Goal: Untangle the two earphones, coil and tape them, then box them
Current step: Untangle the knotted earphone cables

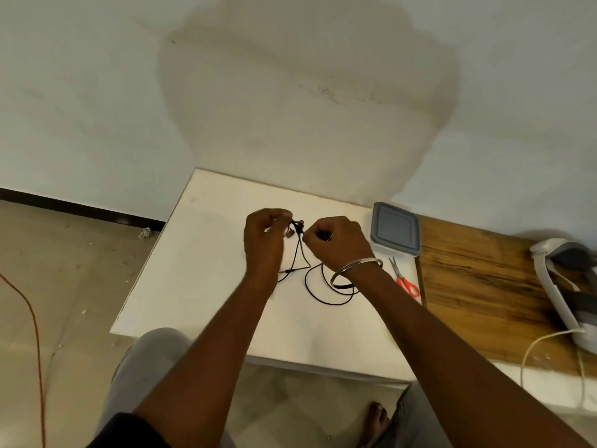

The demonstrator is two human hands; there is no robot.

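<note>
Black earphones (pixel 298 228) hang between my two hands above the white table (pixel 200 286). My left hand (pixel 264 244) pinches the cable on the left of the earbuds. Just to the right, my right hand (pixel 337 242), with a metal bangle on the wrist, is closed on the cable as well. The black cable (pixel 315 289) drops from the hands and lies in loose loops on the table below my right wrist. A clear box with a grey lid (pixel 394 228) stands shut at the table's right edge.
Red-handled scissors (pixel 405 281) lie right of the cable loops, below the box. A wooden surface (pixel 478 286) adjoins the table on the right, with a white and grey headset (pixel 565 286) and its white cord. An orange cable runs over the floor at left.
</note>
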